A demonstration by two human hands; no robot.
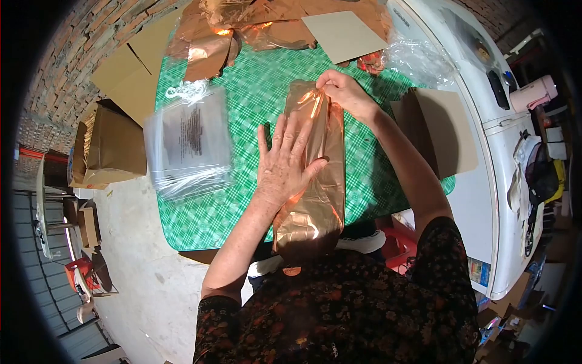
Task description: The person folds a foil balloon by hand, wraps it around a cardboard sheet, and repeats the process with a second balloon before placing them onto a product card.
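Note:
A long, shiny copper-coloured foil bag point(309, 212) lies lengthwise on the green checked tablecloth point(254, 79), its near end reaching the table's front edge beside my body. My left hand point(282, 161) rests flat on the foil's left side, fingers spread and thumb out to the right. At the far end, my right hand point(342, 94) pinches the foil's upper right edge between thumb and fingertips. Creases and bright reflections run along the foil between the hands. Left of it sits a stack of clear plastic bags point(191, 139) with dark print.
More copper foil pieces point(267, 27) cover the table's far side, with a beige card point(344, 36) on them. Crumpled clear plastic point(418, 60) lies at far right. Brown cardboard point(439, 130) stands near the white appliance point(485, 151). A cardboard box point(112, 145) is left of the table.

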